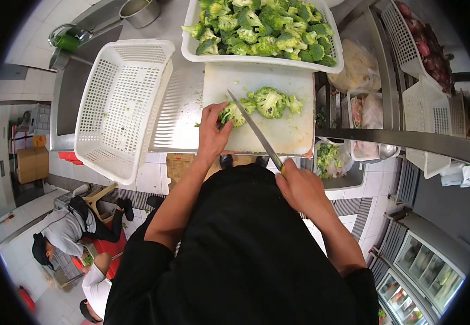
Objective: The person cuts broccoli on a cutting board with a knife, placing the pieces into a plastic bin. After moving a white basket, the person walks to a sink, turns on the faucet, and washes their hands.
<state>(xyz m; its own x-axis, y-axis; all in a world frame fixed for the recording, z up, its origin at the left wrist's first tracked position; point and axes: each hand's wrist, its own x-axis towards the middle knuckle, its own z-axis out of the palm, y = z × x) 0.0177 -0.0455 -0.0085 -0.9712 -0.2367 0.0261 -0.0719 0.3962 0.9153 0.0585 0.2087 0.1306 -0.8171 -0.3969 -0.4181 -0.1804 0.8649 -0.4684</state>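
On a white cutting board (294, 138) lie pieces of broccoli (270, 103). My left hand (213, 132) is at the board's left side, its fingers curved round the left edge of a broccoli piece (236, 114). A long knife (256, 128) has its handle in my right hand (301, 187), which is closed at the board's front edge. The blade points up and to the left, over the board, beside the broccoli piece at my left hand. Small green crumbs are scattered on the board.
Behind the board stands a white basket (339, 60) heaped with cut broccoli. A white perforated basket (121, 103) sits on the steel counter at left. Shelves with bags and onions are at right. Two people (64, 230) are at lower left.
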